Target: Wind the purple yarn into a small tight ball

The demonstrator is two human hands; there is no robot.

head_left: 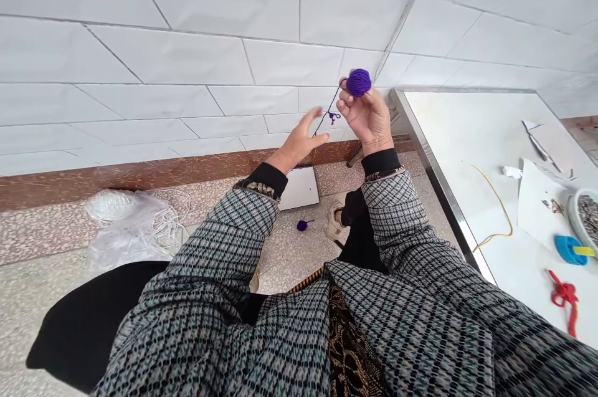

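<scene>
My right hand (369, 116) is raised in front of the tiled wall, its fingers closed around a small ball of purple yarn (359, 83). From the ball a strand of yarn (334, 99) slants down to my left hand (301, 138), with a small knotted tangle (333, 117) partway along. The left thumb and fingers are spread apart beside the strand, slightly blurred. Below, a second, smaller purple yarn ball (302, 225) lies on the speckled floor. Behind my left wrist, a white flat-topped box or board (301, 190) is partly covered.
To the right stands a white table (458, 129) with a metal edge. On it are a yellow cord (502, 207), a blue tape roll (570, 250), red-handled scissors (564, 294) and a bowl (575, 213). White yarn (109, 205) and a plastic bag (126, 238) lie on the floor, left.
</scene>
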